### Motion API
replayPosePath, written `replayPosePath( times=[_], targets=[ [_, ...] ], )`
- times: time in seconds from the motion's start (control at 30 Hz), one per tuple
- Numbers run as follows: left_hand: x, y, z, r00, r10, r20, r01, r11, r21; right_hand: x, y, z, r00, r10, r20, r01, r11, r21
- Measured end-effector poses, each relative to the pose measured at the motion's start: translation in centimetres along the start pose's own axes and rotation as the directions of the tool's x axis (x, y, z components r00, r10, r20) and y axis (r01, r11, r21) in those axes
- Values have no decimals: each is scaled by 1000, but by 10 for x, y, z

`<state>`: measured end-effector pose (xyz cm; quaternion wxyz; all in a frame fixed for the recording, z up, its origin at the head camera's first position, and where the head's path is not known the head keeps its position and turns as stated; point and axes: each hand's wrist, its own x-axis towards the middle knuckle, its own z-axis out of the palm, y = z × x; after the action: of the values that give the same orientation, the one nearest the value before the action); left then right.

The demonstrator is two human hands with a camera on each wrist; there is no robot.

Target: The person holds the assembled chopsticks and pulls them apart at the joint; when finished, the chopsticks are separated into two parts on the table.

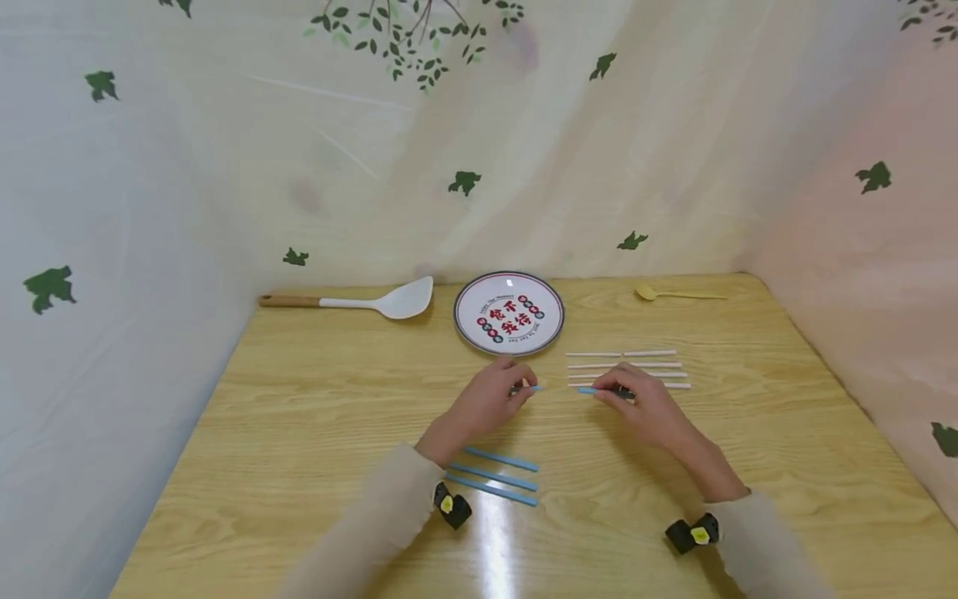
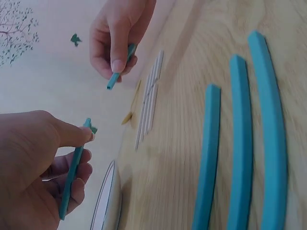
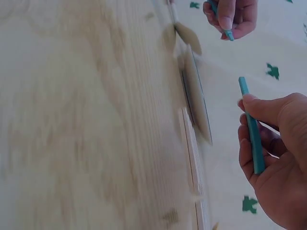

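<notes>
My left hand [image 1: 485, 398] pinches a short blue stick [image 2: 73, 173] between thumb and fingers, its tail end lying along the curled fingers. Facing it across a gap, my right hand [image 1: 649, 406] grips another short blue stick [image 3: 253, 132] the same way. Both pieces are held up over the table, with their ends pointing towards each other. Three longer blue sticks [image 1: 494, 477] lie side by side near my left wrist. Just beyond my right hand are rows of thin white sticks [image 1: 651, 364], each in two pieces end to end; that hand partly covers the nearest rows.
A white plate [image 1: 550, 320] with red lettering stands at the back middle. To its left lies a white spatula [image 1: 407, 299] with a wooden handle, and a small yellow spoon [image 1: 645, 292] is at the back right. Patterned cloth [image 1: 359, 183] encloses the wooden table [image 1: 299, 399].
</notes>
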<state>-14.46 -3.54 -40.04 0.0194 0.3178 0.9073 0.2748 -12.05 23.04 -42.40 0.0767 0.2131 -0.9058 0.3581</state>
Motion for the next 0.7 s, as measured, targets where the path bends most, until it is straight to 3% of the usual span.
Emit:
replayPosePath(
  times=[0.2, 0.43, 0.7],
  targets=[
    [21, 19, 21, 997, 67, 22, -69, 996, 62, -12, 23, -21, 1000, -1, 15, 1, 1000, -19],
    [42, 37, 44, 998, 44, 47, -49, 993, 107, -29, 52, -45, 999, 20, -30, -22, 995, -97],
    [57, 52, 69, 996, 49, 76, -64, 977, 204, -33, 66, -52, 996, 18, -84, -25, 996, -83]
  ],
)
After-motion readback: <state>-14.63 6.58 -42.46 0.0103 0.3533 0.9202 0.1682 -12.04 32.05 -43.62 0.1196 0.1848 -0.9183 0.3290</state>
